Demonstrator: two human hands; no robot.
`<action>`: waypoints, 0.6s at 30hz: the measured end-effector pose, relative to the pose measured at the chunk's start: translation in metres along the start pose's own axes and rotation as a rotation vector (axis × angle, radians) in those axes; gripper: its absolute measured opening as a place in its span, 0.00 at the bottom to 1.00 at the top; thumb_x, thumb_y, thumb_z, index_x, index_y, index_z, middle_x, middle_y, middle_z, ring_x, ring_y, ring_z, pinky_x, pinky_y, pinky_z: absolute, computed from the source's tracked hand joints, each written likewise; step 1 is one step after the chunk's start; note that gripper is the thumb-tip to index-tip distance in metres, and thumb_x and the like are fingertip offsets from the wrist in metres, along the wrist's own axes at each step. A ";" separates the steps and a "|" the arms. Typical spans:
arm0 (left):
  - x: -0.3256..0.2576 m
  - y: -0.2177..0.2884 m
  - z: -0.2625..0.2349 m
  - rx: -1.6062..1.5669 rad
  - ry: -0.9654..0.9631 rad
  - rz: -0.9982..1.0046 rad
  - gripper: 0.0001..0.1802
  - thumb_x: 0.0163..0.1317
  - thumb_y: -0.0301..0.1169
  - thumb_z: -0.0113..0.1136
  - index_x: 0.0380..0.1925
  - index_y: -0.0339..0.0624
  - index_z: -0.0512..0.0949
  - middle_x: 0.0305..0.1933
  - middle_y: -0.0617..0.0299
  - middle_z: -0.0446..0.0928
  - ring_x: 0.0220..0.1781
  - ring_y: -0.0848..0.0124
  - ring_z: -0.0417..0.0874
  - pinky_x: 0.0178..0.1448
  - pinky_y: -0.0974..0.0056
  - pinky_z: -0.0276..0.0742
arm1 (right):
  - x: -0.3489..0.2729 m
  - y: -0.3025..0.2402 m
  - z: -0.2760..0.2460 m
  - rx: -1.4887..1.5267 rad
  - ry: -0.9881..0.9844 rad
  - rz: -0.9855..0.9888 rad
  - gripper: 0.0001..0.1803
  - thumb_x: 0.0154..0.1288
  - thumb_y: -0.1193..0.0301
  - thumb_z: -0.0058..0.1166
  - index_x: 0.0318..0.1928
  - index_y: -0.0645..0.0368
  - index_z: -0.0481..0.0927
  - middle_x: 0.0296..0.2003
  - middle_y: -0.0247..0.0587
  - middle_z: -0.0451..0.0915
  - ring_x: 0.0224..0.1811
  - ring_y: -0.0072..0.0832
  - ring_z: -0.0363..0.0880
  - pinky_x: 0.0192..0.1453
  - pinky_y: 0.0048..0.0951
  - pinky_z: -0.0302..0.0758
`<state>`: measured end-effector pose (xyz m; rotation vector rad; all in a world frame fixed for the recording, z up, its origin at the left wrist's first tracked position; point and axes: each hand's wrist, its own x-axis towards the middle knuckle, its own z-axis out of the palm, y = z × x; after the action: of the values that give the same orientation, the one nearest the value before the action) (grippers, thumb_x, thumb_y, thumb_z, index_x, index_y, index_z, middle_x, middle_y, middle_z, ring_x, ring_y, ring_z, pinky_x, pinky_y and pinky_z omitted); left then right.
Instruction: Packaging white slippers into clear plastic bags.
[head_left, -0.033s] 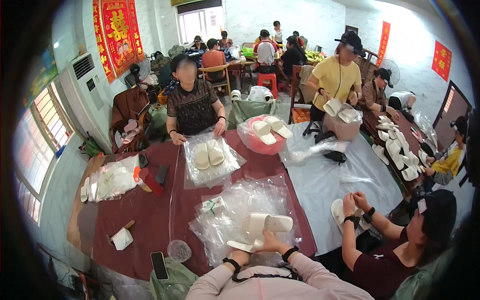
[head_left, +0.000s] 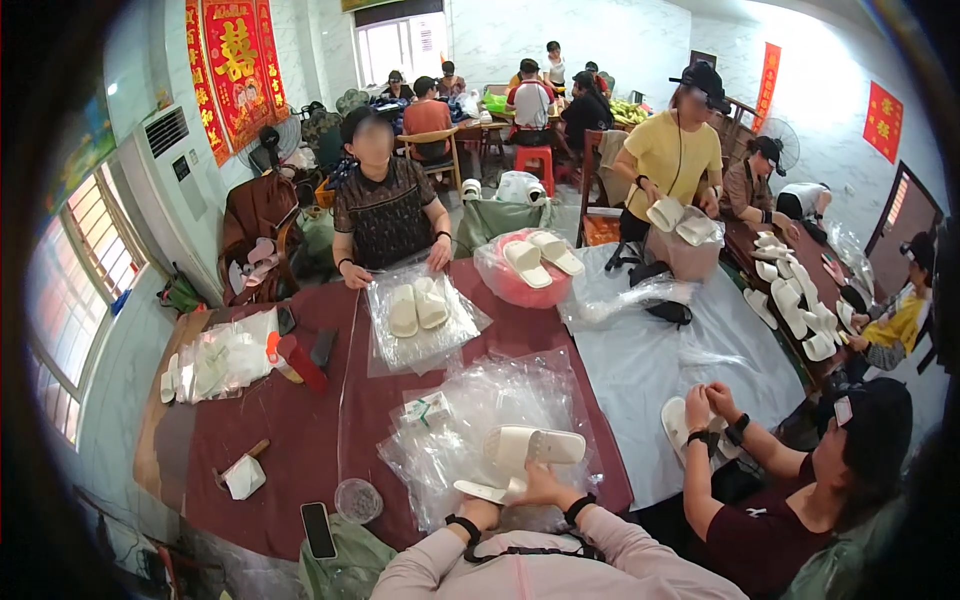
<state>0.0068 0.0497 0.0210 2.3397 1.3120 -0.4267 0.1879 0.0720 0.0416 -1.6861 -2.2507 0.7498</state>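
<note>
I see a dark red tabletop (head_left: 300, 420) in a crowded room; my right hand (head_left: 535, 485) fingers hold a white slipper (head_left: 535, 445), my left hand (head_left: 478, 508) grips another slipper (head_left: 485, 491).

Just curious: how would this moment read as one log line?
left hand: holds lower slipper | right hand: on upper slipper | under them: plastic bags, red table

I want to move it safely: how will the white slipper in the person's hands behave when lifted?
The white slipper looks thick-soled and foam-like, so probably light and fairly stiff. Flat-bottomed, it should not roll. It may slide on the clear plastic bags beneath it.
</note>
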 end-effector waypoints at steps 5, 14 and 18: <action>-0.003 0.009 -0.012 0.103 -0.232 -0.065 0.33 0.51 0.37 0.51 0.60 0.67 0.59 0.63 0.49 0.60 0.65 0.49 0.58 0.62 0.39 0.52 | 0.006 0.017 0.016 0.381 -0.031 0.057 0.51 0.42 0.49 0.64 0.59 0.65 0.54 0.50 0.57 0.70 0.54 0.47 0.68 0.55 0.38 0.66; 0.013 0.002 0.014 0.105 -0.271 -0.115 0.32 0.57 0.42 0.45 0.63 0.76 0.52 0.67 0.36 0.43 0.66 0.41 0.53 0.60 0.33 0.47 | 0.011 -0.004 -0.006 0.029 0.345 0.164 0.32 0.50 0.51 0.59 0.48 0.62 0.69 0.41 0.51 0.75 0.41 0.46 0.74 0.46 0.42 0.70; 0.016 -0.003 0.020 0.079 -0.272 -0.074 0.31 0.58 0.41 0.44 0.63 0.75 0.52 0.67 0.37 0.45 0.66 0.41 0.53 0.59 0.34 0.49 | 0.000 -0.010 -0.008 -0.041 0.318 -0.003 0.28 0.52 0.50 0.56 0.44 0.60 0.72 0.37 0.49 0.75 0.38 0.44 0.74 0.43 0.40 0.70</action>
<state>0.0111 0.0532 -0.0041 2.2048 1.2720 -0.8034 0.1830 0.0717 0.0534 -1.6827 -2.0594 0.4025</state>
